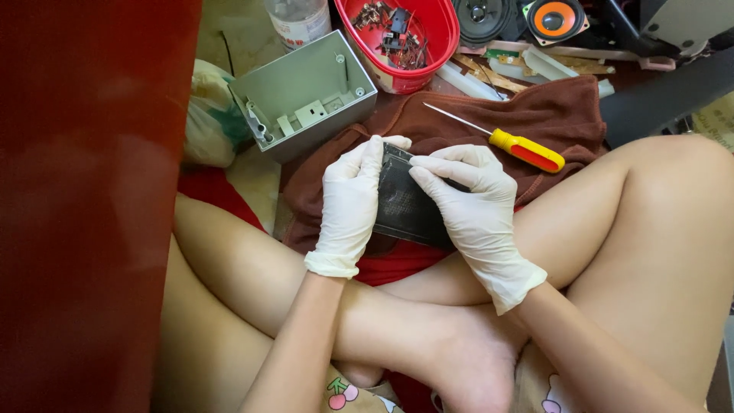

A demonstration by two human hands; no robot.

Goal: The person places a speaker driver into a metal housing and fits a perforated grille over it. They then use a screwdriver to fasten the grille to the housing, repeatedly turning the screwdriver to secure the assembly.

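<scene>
Between both hands (pixel 413 199): black panel (pixel 405 206).

The floor (pixel 237 30) carries a crumpled brown cloth (pixel 535 111); on the cloth lies a yellow-and-red screwdriver (pixel 526 149). An open grey plastic box (pixel 306 95) sits at the cloth's edge; a red bowl (pixel 440 34) of small parts stands just behind it, beside two loose speakers (pixel 520 17).

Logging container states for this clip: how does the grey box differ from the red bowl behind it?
The grey box is rectangular with flat walls; the red bowl is rounded. The grey box lies tipped on its side with its opening toward the camera, while the red bowl sits upright. The grey box shows only moulded posts and clips inside; the red bowl holds a heap of small dark parts. Both are open containers lying beyond the gloved hands.
</scene>
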